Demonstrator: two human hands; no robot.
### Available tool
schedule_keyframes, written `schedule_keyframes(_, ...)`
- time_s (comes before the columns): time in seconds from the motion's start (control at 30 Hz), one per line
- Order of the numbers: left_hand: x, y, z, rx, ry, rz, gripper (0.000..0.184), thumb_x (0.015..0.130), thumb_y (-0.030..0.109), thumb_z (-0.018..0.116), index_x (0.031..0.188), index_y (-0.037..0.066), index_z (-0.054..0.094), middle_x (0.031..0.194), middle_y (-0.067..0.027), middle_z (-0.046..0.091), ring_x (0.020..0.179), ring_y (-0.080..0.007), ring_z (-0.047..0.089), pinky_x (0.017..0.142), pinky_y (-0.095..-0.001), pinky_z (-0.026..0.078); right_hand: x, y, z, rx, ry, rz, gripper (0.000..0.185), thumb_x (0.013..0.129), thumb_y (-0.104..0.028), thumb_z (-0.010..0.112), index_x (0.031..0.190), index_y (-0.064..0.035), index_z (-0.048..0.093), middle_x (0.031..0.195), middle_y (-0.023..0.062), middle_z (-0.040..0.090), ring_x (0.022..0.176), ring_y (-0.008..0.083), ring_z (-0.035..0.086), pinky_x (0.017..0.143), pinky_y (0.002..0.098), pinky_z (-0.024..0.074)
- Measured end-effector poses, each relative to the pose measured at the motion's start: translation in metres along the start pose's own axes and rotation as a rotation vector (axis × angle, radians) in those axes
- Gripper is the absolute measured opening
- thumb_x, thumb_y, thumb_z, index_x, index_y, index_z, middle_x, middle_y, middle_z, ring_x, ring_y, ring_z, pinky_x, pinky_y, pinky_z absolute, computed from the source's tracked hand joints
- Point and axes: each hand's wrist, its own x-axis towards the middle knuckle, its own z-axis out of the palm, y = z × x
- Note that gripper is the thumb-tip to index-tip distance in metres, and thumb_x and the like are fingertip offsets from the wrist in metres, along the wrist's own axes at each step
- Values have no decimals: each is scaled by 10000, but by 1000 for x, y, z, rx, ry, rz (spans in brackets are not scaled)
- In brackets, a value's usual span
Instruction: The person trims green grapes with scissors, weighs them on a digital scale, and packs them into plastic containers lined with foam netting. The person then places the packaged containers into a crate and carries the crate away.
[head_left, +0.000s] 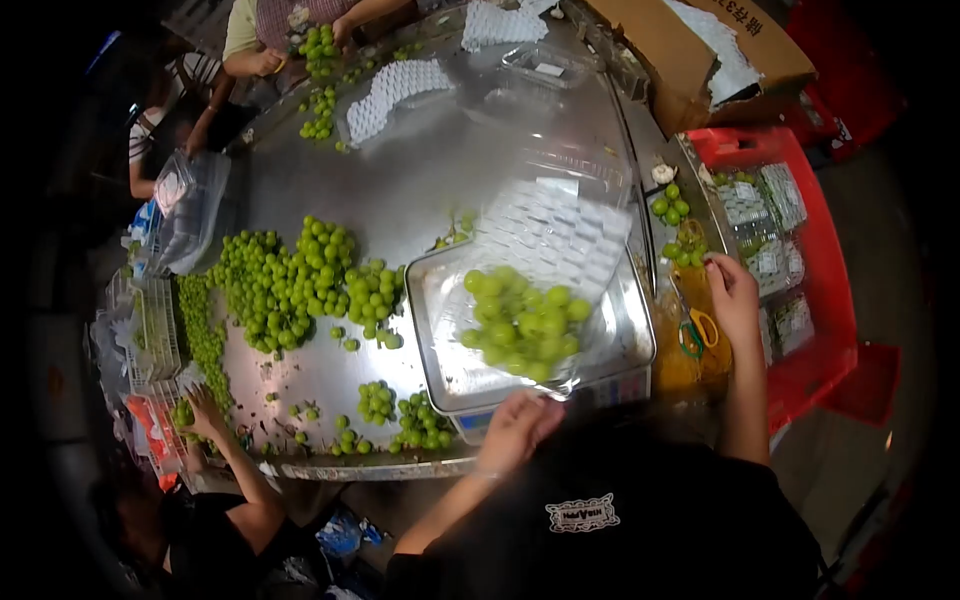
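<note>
On a metal tray (640, 362) lies an open clear plastic container, somewhat blurred, with a bunch of green grapes (525, 322) in it. White padded sheet (560, 235) covers its raised lid side. My left hand (520, 428) is closed at the container's near edge, thumb and fingers pinched on the clear plastic. To the right, my right hand (735, 292) has its fingers curled together beside a few loose grapes (686, 246); what the fingertips hold, if anything, is too small to make out. Scissors (700, 332) with yellow and green handles lie just left of that wrist.
A scale (600, 390) stands under the tray. Many grapes (290, 285) are heaped at left. A red crate (835, 300) of packed grapes (770, 260) stands at right, a cardboard box (690, 60) behind. Other people's hands (205, 415) handle grapes at the left and far edges.
</note>
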Motion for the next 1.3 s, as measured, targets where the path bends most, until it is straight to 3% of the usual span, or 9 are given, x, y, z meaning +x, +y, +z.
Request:
schedule_keyframes(0.07,-29,32,18,552,-272,-145,247,903,148,417,1077,-6,500,1059,-118,561,978,-211,549,841,-295,459,-8,-1,-4,-95,-79,121,209,853,-145,494,944,31,561,690,50,564,605,84,513,549,222,395)
schedule_keyframes(0.13,-54,41,2,439,-197,-178,295,915,191,393,1098,-15,498,1049,-141,574,946,-210,573,818,-309,469,-19,23,-13,-101,-76,83,206,843,-128,494,964,25,559,777,115,600,691,163,578,611,261,431)
schedule_keyframes(0.23,-79,65,-29,423,99,171,241,891,152,423,1041,-6,526,968,-144,602,878,-218,602,752,-313,497,-36,61,-22,-584,-194,129,267,792,-53,487,1052,2,515,943,214,569,876,357,548,737,398,439)
schedule_keyframes(0.43,-126,110,-164,387,917,783,163,868,110,463,908,-21,552,849,-90,598,722,-123,566,625,-202,452,-73,105,-7,-808,-249,83,403,729,5,533,1126,-33,468,1031,205,499,976,368,481,835,403,395)
schedule_keyframes(0.67,-75,83,-238,1727,1015,705,338,651,140,649,965,36,577,1053,-199,502,935,-376,484,786,-409,422,-75,-27,38,-318,-88,-363,430,709,-78,605,1123,-39,497,1076,161,505,1043,310,460,900,384,351)
schedule_keyframes(0.8,-33,70,-244,1670,992,466,569,571,168,719,1079,82,480,1161,-220,408,907,-357,502,827,-393,432,-100,-139,96,-479,-503,-761,512,660,-156,661,1147,-138,505,1212,118,441,1165,291,371,989,451,243)
schedule_keyframes(0.93,-22,75,-303,1359,851,641,451,615,150,687,998,39,477,918,-145,568,803,-298,571,708,-369,480,-88,-120,111,-613,-694,-935,523,662,-192,648,1161,-188,490,1256,95,407,1196,291,344,1020,489,195)
schedule_keyframes(1.03,-38,93,-254,157,677,404,169,757,17,567,909,65,509,866,-101,590,722,-190,583,586,-292,497,-77,-105,98,-577,-741,-1073,547,657,-221,662,1172,-176,484,1272,93,393,1221,281,314,1022,480,193)
schedule_keyframes(1.3,-9,89,-233,901,750,758,113,705,-41,564,775,32,513,732,-32,550,691,-88,519,599,-221,431,-107,-105,51,-290,-423,-687,545,658,-154,648,1169,-80,472,1250,105,425,1181,309,367,999,437,248)
